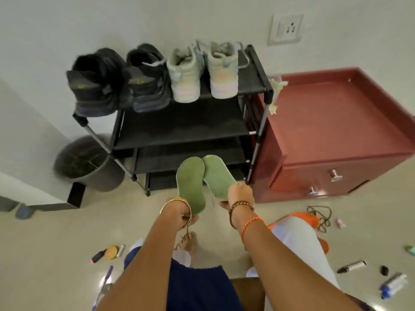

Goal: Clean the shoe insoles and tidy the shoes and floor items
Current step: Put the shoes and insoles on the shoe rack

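Note:
I hold two green insoles up in front of the shoe rack. My left hand [185,217] grips the heel end of the left insole [191,185]. My right hand [239,196] grips the heel end of the right insole [216,173]. The toe ends of both insoles touch each other. On the top shelf of the black shoe rack [179,129] stand a pair of black shoes [119,79] and a pair of pale pastel sneakers [202,72], heels toward me.
A dark bin [87,162] stands left of the rack and a maroon cabinet [332,135] stands right of it. Small items lie scattered on the floor: a yellow tin [111,252], a black cord [320,215], a marker [351,266], a small bottle [394,285].

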